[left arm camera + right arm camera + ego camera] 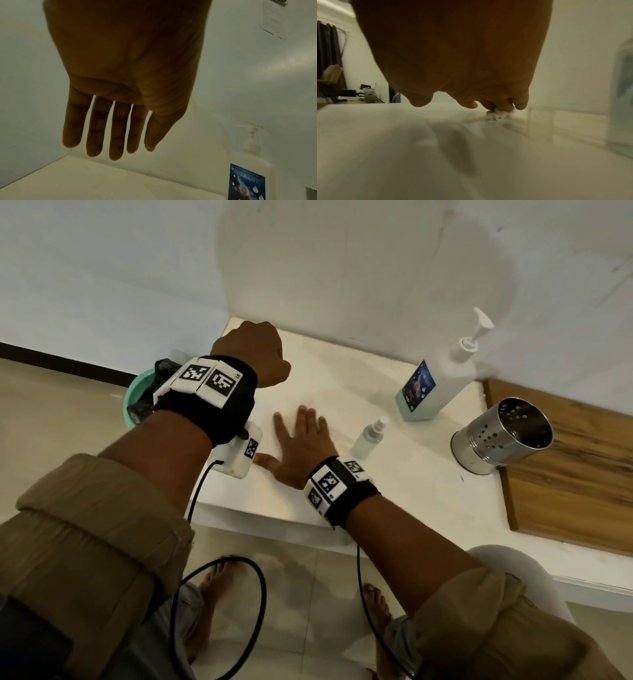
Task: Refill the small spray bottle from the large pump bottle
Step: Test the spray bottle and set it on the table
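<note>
The right hand (pixel 301 448) lies flat on the white counter (pixel 394 494), fingers straight and spread, with a small white wad (pixel 497 115) under the fingertips. The left hand (pixel 251 350) hovers above the far left of the counter, fingers straight, holding nothing.

The small spray bottle (pixel 370 436) stands just right of the right hand, cap on; the large pump bottle (pixel 435 381) stands farther right, against the wall.

This looks like wiping the counter: keep the wad pinned and sweep clear of the spray bottle so it stays upright.

What the wad is made of stays unclear, and the right wrist view blurs both bottles. Fill levels cannot be judged.
</note>
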A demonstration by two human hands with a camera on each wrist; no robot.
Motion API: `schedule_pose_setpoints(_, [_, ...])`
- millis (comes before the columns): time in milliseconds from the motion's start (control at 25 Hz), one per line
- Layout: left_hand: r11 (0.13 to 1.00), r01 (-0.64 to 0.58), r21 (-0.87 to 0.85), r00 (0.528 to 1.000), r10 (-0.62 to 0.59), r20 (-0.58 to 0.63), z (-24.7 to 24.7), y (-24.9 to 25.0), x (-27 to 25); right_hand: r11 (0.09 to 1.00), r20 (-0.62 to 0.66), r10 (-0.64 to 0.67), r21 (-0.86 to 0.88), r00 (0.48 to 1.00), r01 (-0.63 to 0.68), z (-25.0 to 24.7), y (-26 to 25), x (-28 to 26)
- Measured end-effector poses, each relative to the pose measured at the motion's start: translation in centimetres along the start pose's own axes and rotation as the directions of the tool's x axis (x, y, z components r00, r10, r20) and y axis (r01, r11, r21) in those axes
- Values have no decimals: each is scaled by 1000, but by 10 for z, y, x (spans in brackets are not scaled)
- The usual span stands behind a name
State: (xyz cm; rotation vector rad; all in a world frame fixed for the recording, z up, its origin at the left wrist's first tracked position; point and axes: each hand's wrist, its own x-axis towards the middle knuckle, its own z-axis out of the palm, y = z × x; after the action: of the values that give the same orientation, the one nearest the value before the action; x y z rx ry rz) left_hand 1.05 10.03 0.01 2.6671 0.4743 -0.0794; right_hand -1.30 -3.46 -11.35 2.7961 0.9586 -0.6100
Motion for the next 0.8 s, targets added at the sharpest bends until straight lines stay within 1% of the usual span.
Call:
schedule_pose_setpoints(120, [1000,4,-4,1000,-4,4,1,0,1,993,-3,-115,-41,993,114,6,-23,-8])
schedule_pose_setpoints(200, [1000,2,-9,1000,-2,3,0,0,1,990,-11,-134,-45,991,134,9,-26,-11])
schedule_pose_setpoints(280, [1000,-2,-13,1000,2,3,0,1,1,996,-22,-85,-24,996,84,10,-18,-10])
schedule_pose_setpoints(400, [1000,-2,-15,1000,2,3,0,1,1,999,-18,52,-8,998,-52,5,2,-4])
schedule_pose_setpoints(520, [1000,2,-20,1000,-2,5,0,-1,1,982,-1,187,14,982,-187,-4,15,4])
schedule_pose_setpoints(600, [1000,3,-20,1000,-3,5,0,-2,2,972,17,225,62,974,-225,-7,15,9])
schedule_pose_setpoints(680, [1000,4,-16,1000,-4,11,0,-3,2,978,13,176,111,984,-177,-9,8,11])
schedule_pose_setpoints(800, [1000,4,-12,1000,-3,10,1,-3,4,996,-11,0,87,1000,1,-8,-12,11])
